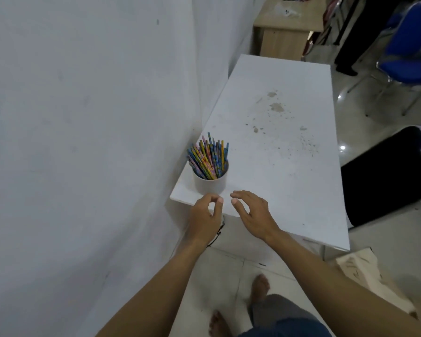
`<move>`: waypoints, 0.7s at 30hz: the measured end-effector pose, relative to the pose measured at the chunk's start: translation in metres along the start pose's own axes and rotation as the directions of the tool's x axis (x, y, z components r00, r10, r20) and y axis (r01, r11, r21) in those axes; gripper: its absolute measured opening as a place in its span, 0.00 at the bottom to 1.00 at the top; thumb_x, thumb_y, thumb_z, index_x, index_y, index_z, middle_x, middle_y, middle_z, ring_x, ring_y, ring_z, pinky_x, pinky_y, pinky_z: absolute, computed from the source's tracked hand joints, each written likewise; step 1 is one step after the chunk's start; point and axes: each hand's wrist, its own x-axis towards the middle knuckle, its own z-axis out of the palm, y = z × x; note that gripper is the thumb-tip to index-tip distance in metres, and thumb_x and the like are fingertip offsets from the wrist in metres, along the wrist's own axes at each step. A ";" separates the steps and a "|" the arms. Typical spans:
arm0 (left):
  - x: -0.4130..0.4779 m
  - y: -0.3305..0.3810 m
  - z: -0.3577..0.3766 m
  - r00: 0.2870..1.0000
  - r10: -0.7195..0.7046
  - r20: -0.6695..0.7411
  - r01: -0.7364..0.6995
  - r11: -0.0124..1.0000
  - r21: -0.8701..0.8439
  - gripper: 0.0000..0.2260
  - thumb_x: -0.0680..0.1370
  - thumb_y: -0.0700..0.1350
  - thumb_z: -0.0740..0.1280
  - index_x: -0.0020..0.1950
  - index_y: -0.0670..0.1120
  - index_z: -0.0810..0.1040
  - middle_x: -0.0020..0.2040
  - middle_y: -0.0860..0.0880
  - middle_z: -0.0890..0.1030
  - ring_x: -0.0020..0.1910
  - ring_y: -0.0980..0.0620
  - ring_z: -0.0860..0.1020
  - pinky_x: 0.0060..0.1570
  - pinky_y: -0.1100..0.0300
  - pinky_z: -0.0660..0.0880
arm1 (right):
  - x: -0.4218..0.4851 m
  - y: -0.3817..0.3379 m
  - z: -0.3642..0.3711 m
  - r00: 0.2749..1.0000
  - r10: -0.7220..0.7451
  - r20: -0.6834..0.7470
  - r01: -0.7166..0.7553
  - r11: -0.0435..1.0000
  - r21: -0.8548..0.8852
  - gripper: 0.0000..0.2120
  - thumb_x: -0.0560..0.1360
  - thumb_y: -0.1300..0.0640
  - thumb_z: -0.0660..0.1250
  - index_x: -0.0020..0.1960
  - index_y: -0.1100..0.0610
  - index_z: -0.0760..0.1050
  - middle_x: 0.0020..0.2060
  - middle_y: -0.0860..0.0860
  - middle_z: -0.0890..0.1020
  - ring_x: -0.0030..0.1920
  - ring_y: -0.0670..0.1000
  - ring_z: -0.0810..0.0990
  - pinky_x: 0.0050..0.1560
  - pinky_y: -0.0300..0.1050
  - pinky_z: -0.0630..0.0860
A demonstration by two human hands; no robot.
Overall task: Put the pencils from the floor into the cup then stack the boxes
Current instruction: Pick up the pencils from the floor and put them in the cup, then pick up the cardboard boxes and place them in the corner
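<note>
A white cup (pixel 210 183) stands near the front left corner of the white table (pixel 284 166), packed with several colourful pencils (pixel 208 156) that lean to the left. My left hand (pixel 206 215) hovers just in front of the cup, fingers loosely curled, thumb and forefinger almost meeting, holding nothing. My right hand (pixel 252 214) hovers beside it over the table's front edge, fingers relaxed and slightly bent, empty. No boxes are in view.
A white wall runs along the left. A black chair seat (pixel 384 176) stands to the right of the table, blue chairs (pixel 411 49) and a wooden desk (pixel 289 27) behind. A crumpled beige bag (pixel 370 276) lies on the tiled floor at right. My bare feet show below.
</note>
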 end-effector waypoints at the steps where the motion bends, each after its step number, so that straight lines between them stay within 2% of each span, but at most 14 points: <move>1: -0.010 0.003 0.005 1.000 0.002 0.021 -0.002 1.000 -0.007 0.05 0.79 0.51 0.62 0.47 0.54 0.77 0.45 0.57 0.81 0.46 0.59 0.78 0.43 0.67 0.73 | -0.011 0.002 -0.006 1.000 0.015 -0.004 -0.014 1.000 0.011 0.14 0.81 0.51 0.61 0.61 0.55 0.79 0.58 0.47 0.81 0.61 0.46 0.77 0.65 0.52 0.71; 4: -0.033 0.012 0.019 0.998 0.022 0.064 -0.020 0.999 -0.034 0.05 0.79 0.49 0.62 0.47 0.53 0.77 0.44 0.59 0.80 0.47 0.61 0.77 0.44 0.72 0.71 | -0.038 0.009 -0.020 0.995 0.097 0.005 -0.097 0.993 0.061 0.15 0.81 0.50 0.62 0.63 0.54 0.77 0.62 0.47 0.79 0.64 0.46 0.75 0.67 0.46 0.70; 7: -0.052 0.028 0.035 0.988 0.055 0.146 -0.048 0.998 -0.049 0.05 0.79 0.49 0.62 0.47 0.53 0.77 0.45 0.60 0.80 0.49 0.63 0.76 0.47 0.72 0.70 | -0.066 0.017 -0.041 0.979 0.199 0.035 -0.202 0.976 0.086 0.18 0.80 0.47 0.61 0.68 0.49 0.72 0.67 0.45 0.74 0.69 0.45 0.70 0.70 0.42 0.65; 10: -0.070 0.048 0.057 0.957 0.109 0.270 -0.110 0.994 -0.013 0.06 0.79 0.48 0.63 0.50 0.50 0.78 0.48 0.58 0.80 0.50 0.62 0.76 0.52 0.67 0.73 | -0.100 0.030 -0.070 0.957 0.284 0.065 -0.284 0.959 -0.013 0.22 0.80 0.45 0.60 0.72 0.47 0.66 0.72 0.44 0.69 0.74 0.46 0.63 0.74 0.46 0.57; 13: -0.084 0.066 0.082 0.907 0.114 0.406 -0.176 0.977 0.118 0.10 0.79 0.51 0.63 0.56 0.50 0.78 0.54 0.56 0.80 0.55 0.57 0.76 0.60 0.57 0.72 | -0.135 0.044 -0.102 0.922 0.375 0.097 -0.357 0.919 -0.166 0.25 0.80 0.42 0.58 0.75 0.45 0.61 0.75 0.45 0.63 0.77 0.48 0.54 0.76 0.51 0.48; 16: -0.109 0.091 0.111 0.847 0.149 0.511 -0.278 0.942 0.187 0.12 0.79 0.52 0.63 0.59 0.49 0.77 0.59 0.54 0.79 0.59 0.54 0.75 0.63 0.53 0.70 | -0.182 0.057 -0.137 0.896 0.431 0.104 -0.397 0.884 -0.246 0.26 0.80 0.41 0.57 0.76 0.45 0.60 0.75 0.44 0.63 0.77 0.48 0.54 0.76 0.52 0.46; 20: -0.161 0.120 0.153 0.800 0.161 0.579 -0.334 0.920 0.206 0.13 0.79 0.54 0.63 0.61 0.51 0.76 0.61 0.54 0.78 0.61 0.53 0.74 0.64 0.54 0.68 | -0.261 0.075 -0.175 0.882 0.461 0.098 -0.422 0.865 -0.271 0.25 0.80 0.41 0.58 0.75 0.45 0.60 0.75 0.44 0.63 0.76 0.47 0.56 0.72 0.45 0.43; 21: -0.179 0.127 0.164 0.790 0.162 0.591 -0.341 0.918 0.204 0.14 0.78 0.54 0.63 0.61 0.51 0.76 0.61 0.54 0.78 0.61 0.53 0.74 0.64 0.54 0.68 | -0.284 0.081 -0.184 0.872 0.481 0.085 -0.444 0.853 -0.275 0.26 0.80 0.41 0.57 0.75 0.44 0.60 0.75 0.44 0.63 0.76 0.47 0.56 0.72 0.46 0.44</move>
